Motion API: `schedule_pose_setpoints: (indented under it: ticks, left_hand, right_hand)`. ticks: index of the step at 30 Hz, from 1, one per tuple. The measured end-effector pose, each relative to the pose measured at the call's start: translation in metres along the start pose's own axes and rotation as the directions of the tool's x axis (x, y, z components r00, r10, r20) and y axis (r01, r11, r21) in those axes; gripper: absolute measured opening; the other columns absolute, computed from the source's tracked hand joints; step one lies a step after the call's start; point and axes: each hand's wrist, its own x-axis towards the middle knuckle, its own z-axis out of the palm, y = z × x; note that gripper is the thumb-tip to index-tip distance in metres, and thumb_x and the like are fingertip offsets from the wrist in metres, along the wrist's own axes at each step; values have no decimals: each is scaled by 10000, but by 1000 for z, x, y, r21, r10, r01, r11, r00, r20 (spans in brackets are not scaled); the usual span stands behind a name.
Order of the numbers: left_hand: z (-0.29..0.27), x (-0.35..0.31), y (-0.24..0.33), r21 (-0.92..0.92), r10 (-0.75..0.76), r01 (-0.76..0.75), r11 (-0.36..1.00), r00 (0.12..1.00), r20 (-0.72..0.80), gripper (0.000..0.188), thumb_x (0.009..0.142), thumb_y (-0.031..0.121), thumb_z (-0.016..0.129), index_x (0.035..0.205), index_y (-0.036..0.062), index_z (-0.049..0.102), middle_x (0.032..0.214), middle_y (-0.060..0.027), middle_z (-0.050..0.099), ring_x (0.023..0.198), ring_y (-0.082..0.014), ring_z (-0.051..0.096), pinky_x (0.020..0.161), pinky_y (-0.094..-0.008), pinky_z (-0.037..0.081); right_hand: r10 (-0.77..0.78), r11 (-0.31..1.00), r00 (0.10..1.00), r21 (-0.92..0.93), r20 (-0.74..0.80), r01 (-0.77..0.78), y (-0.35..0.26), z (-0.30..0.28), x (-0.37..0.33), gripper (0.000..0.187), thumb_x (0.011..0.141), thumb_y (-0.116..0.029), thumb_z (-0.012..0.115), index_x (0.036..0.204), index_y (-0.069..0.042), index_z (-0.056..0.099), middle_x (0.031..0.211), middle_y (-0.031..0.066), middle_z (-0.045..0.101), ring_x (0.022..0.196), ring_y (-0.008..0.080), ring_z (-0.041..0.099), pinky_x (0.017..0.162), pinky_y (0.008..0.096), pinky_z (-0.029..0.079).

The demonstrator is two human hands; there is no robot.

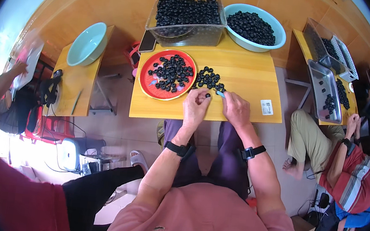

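Observation:
Pinched between the fingertips of my left hand [195, 109] is a small black ring-like part [208, 95], held over the table's near edge. My right hand [237, 111] is closed round a slim tool with a light blue end [220, 94], which points toward the part; its tip is too small to make out. Just beyond my hands lies a loose pile of black ring-like parts [209, 78] on the yellow table [253, 77]. More of them spread over a red round tray [150, 87] left of the pile.
At the table's back stand a clear plastic bin [187, 36] and a light-blue basin [252, 45], both full of black parts. A white label [266, 107] is at the right. One person [351, 180] sits by a metal tray [324, 92]; another [26, 188] is at left near an empty basin [87, 45].

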Motion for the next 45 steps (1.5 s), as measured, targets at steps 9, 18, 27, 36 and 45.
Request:
schedule_pose_setpoints:
  ticks: [9,18,27,36,45]
  left_hand:
    - [-2,1,3,73,-31,27,997,998,50,317,859,-3,792,1162,10,702,975,-71,690,822,-128,668,765,-271,560]
    - [-1,2,0,73,-16,12,997,998,60,327,848,-6,800,1160,13,703,969,-68,696,829,-128,668,762,-277,561]
    - [-1,1,0,22,-64,63,998,995,75,333,869,-35,778,1169,7,641,934,-45,684,814,-97,659,754,-251,554]
    - [-5,0,1,-106,-90,96,990,994,58,305,897,-28,773,1163,-9,625,938,-31,678,823,-67,640,766,-225,536]
    - [-10,-2,10,150,50,-58,987,997,59,142,872,8,784,1007,17,741,913,-24,646,804,-93,625,728,-248,514]
  right_hand:
    - [-128,992,990,2,59,128,-6,-8,0,58,929,-109,650,888,-81,621,745,65,607,677,252,666,577,396,536]
    - [-123,992,992,8,39,123,-5,-7,0,66,933,-115,643,885,-78,617,737,68,601,666,252,664,568,396,533]
    - [-113,994,992,15,54,113,-4,-5,0,79,934,-104,636,868,-76,603,735,76,603,664,262,665,572,403,535]
    - [-32,999,997,-31,72,34,0,1,0,52,926,-99,629,887,-77,603,755,86,624,700,279,694,575,420,560]
    - [1,999,1000,-37,18,0,2,3,-1,43,936,-98,623,903,-70,625,759,96,638,699,291,693,580,433,557]
